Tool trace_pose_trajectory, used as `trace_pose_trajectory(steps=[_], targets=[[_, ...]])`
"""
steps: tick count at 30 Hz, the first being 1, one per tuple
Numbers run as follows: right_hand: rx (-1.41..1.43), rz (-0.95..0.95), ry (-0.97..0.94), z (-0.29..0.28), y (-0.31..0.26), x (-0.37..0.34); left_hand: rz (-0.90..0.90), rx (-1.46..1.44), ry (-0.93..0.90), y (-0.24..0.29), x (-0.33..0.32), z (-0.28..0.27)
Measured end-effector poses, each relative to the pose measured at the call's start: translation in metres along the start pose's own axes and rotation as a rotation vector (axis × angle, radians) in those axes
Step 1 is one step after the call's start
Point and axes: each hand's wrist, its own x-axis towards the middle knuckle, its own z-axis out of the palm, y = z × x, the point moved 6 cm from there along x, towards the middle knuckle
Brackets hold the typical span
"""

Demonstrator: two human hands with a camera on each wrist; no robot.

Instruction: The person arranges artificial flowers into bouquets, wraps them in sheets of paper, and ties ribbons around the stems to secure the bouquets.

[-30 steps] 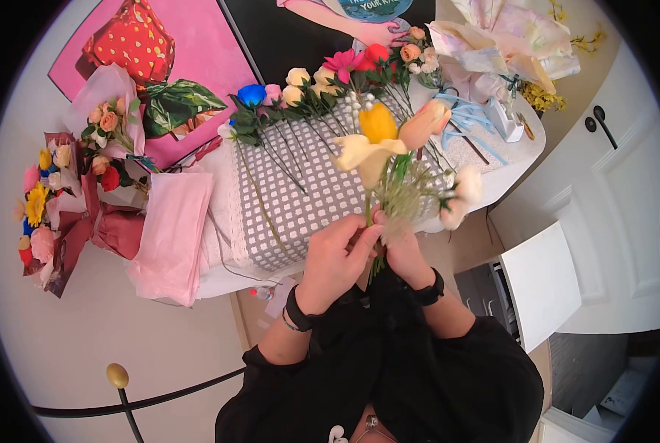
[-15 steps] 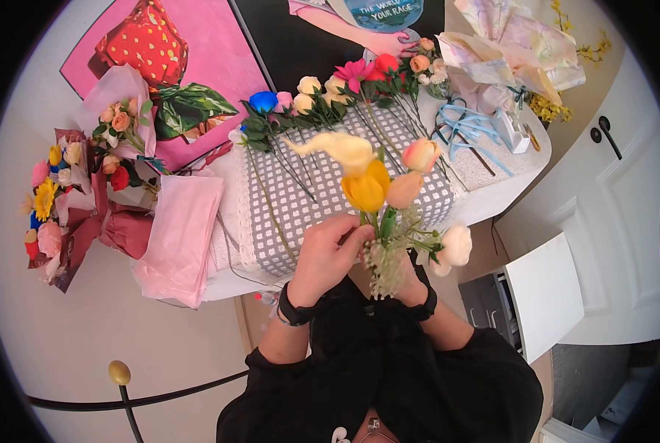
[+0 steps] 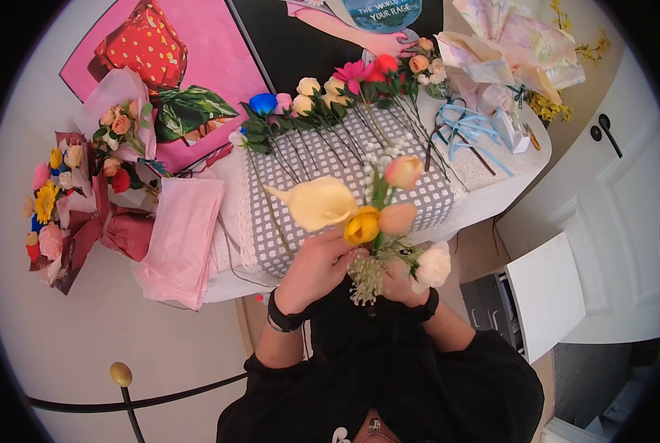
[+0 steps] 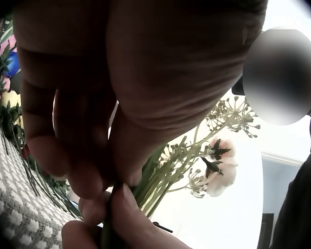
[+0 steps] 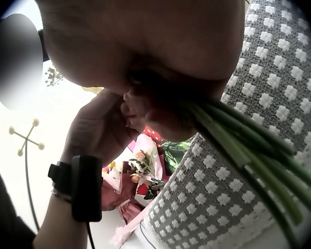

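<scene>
Low in front of my body, my right hand [image 3: 402, 286] grips a mixed bunch of flowers; its green stems [image 5: 243, 150] stick out below the fist in the right wrist view. My left hand [image 3: 311, 269] pinches the bunch's stems with thumb and fingers, right at the right hand's fingertips. A cream calla lily [image 3: 321, 204] leans out over the left hand. Beside it are a yellow tulip [image 3: 361, 226], a peach tulip [image 3: 404, 171] and another [image 3: 398, 219]. A pale rose-like bloom [image 3: 434, 264] and green filler sprigs [image 3: 367, 282] hang at the near right side.
On the table, a row of loose flowers [image 3: 308, 103] lies along the back of the grey-and-white cloth [image 3: 271, 210]. Folded pink paper [image 3: 178, 240] and wrapped bouquets [image 3: 112, 229] are at left. Blue ribbon [image 3: 466, 129] and pale wrapping paper [image 3: 514, 55] are at right.
The bunch has turned and tipped toward my body. The calla lily has swung left and lower, and the tulips have shifted. Both hands have stayed together at the stems, drawing slightly lower.
</scene>
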Motion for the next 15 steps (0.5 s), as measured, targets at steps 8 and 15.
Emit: trace_pose_trajectory(steps=[8, 15], targets=[[0.094, 0.066, 0.297, 0.007, 0.014, 0.011, -0.017, 0.103, 0.062, -0.002, -0.012, 0.027], [0.878, 0.214, 0.343, 0.019, 0.0, 0.015, -0.2, -0.077, 0.118, -0.013, -0.011, 0.037]])
